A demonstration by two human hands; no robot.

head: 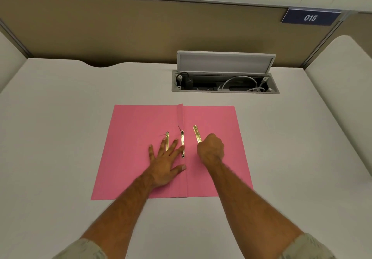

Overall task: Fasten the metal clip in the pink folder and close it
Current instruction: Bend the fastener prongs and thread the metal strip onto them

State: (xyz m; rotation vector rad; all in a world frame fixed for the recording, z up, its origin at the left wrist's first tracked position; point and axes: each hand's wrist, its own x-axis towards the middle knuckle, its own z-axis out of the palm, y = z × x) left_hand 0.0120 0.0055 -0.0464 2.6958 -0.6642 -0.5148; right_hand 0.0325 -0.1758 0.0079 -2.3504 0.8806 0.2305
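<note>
The pink folder point(130, 138) lies open and flat on the desk. Along its centre fold sits a gold metal fastener point(182, 144) with a thin prong sticking up at its far end. A second gold strip point(167, 138) lies on the left flap, partly under my fingers. My left hand point(166, 164) rests flat on the left flap, fingers spread, its index fingertip touching the fastener. My right hand point(211, 149) is closed around the near end of a loose gold clip bar point(196, 133), which is raised at an angle over the right flap.
An open cable box point(225, 82) with plugs and white cables is sunk into the desk behind the folder, its lid upright. Beige partitions stand behind the desk, with a blue sign marked 015 point(310, 17) at the back right. White desk surface point(60, 138) surrounds the folder.
</note>
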